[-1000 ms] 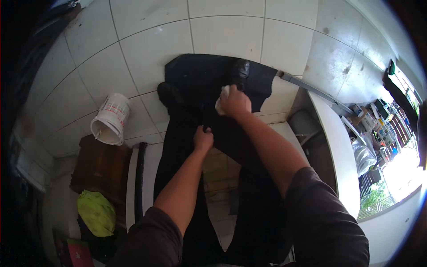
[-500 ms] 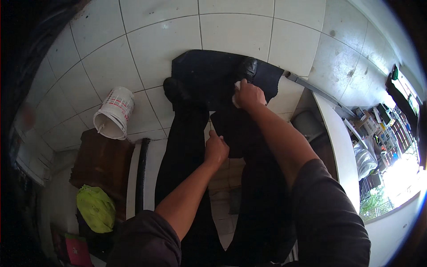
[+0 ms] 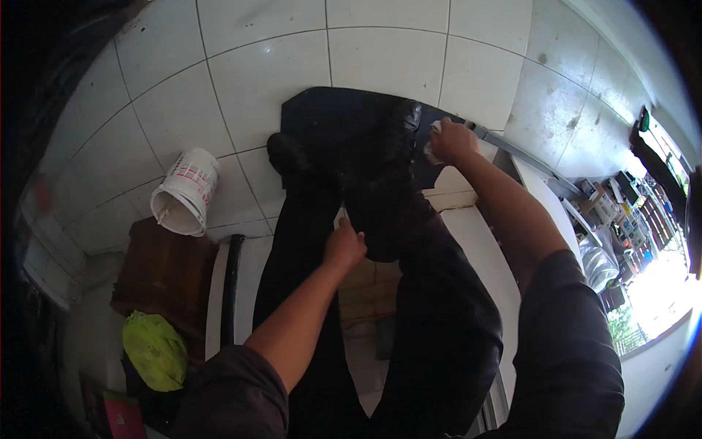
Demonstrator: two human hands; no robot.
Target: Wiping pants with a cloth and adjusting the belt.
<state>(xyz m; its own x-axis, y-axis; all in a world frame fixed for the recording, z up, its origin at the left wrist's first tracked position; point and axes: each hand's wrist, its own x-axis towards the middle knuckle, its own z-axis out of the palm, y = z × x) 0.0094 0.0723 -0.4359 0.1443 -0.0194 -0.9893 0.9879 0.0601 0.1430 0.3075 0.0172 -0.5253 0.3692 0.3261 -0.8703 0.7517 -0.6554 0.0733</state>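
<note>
My right hand (image 3: 453,140) presses a small white cloth (image 3: 433,133) against the outer side of a black shoe (image 3: 402,132), which is on my right foot. That foot and the other black shoe (image 3: 287,154) rest on a dark mat (image 3: 329,113) on the white tiled floor. My left hand (image 3: 344,245) is curled shut on the dark trouser leg (image 3: 380,219) near the knee, where the fabric is bunched. Both forearms come up from the lower edge in dark sleeves.
A white bucket (image 3: 183,194) lies tipped on the floor to the left, beside a brown box (image 3: 164,271) and a bright green bundle (image 3: 153,350). A grey metal bar (image 3: 521,155) runs right of the mat. A cluttered shelf (image 3: 621,212) stands at far right.
My right hand has moved with the cloth from the shoe's inner top to its outer right side. My left hand has stayed on the trouser leg, sliding slightly nearer the knee.
</note>
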